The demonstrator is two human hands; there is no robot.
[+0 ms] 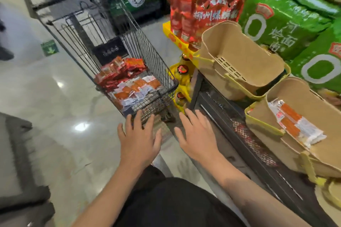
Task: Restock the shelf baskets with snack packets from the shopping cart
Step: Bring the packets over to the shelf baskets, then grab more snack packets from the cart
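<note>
Before the shopping cart [118,57], left hand [139,140] and right hand [198,134] spread empty.

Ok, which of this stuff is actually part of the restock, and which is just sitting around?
Job: shopping cart; orange-and-white snack packets; red snack packets; empty basket; basket with packets; left hand; right hand.
Not: green noodle bags; bottles.
</note>
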